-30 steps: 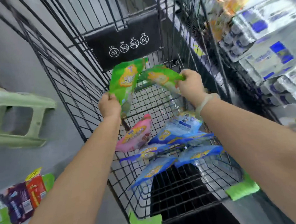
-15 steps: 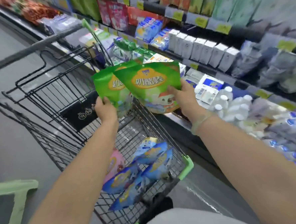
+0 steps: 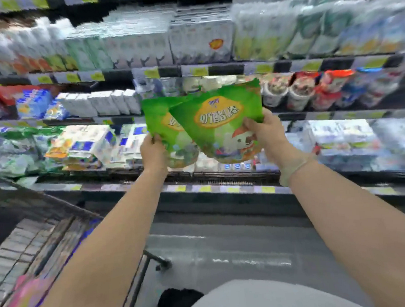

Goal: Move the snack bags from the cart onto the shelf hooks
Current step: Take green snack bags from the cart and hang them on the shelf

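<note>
Snack bags [image 3: 195,134], two green ones, are being held up in front of the shelf [image 3: 206,70], level with its middle rows and not touching it. You are gripping the front bag [image 3: 220,119] at its right edge with your right hand [image 3: 264,133], thumb on the printed face. You are pinching the rear bag [image 3: 158,118] at its lower left edge with your left hand [image 3: 152,151]. The hands are staying apart, one bag in each, with the front bag overlapping the rear one. You are probably holding both by their lower parts so that the top edges are leading toward the hooks. Motion blur is hiding the hooks themselves, so the target position cannot be confirmed.

The cart [image 3: 36,246] is sitting at lower left, with a pink bag [image 3: 28,299] lying in it.

Compared with half a second ago, you are now facing the shelf squarely instead of looking along it. The bags are no longer above the cart basket. The cart is dropping out toward the corner of the view. Both grips and the overlap are remaining unchanged.
</note>
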The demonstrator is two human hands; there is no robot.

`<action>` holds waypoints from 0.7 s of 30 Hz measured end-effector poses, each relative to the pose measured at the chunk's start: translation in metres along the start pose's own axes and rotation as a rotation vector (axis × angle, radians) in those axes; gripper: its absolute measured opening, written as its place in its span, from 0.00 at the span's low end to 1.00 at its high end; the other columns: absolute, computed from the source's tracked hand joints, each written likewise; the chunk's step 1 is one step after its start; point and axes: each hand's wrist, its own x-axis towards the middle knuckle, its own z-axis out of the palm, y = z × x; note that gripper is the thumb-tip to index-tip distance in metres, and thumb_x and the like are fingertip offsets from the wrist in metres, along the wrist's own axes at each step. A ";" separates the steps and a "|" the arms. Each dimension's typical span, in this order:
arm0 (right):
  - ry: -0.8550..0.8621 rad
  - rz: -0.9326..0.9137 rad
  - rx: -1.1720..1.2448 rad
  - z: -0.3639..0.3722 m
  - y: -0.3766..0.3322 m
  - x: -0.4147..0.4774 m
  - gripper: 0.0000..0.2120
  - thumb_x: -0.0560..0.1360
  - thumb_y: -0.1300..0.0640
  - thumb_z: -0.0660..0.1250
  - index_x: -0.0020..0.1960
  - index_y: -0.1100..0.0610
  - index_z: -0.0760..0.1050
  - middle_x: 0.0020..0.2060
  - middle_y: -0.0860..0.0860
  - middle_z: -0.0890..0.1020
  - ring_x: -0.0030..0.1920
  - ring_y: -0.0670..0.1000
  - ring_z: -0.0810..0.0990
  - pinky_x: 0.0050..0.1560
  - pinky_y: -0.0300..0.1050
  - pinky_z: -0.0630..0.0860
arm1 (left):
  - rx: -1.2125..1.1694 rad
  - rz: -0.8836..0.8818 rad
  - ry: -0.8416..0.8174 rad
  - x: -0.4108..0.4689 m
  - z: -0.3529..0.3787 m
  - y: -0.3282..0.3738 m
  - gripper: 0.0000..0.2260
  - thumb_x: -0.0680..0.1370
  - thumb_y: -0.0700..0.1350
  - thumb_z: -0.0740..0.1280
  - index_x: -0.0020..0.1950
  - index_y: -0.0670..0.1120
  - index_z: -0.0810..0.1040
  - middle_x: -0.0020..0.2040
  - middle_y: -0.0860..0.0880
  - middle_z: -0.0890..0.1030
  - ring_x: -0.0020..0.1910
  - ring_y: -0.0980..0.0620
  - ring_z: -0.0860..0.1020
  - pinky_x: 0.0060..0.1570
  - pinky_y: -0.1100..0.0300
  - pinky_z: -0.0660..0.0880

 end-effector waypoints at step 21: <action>0.818 0.151 0.000 -0.390 0.020 0.003 0.07 0.75 0.64 0.64 0.48 0.53 0.75 0.37 0.45 0.79 0.35 0.43 0.78 0.24 0.29 0.72 | 0.197 -0.225 -0.867 -0.139 0.429 -0.012 0.13 0.81 0.41 0.55 0.39 0.49 0.73 0.34 0.48 0.72 0.35 0.49 0.70 0.45 0.51 0.68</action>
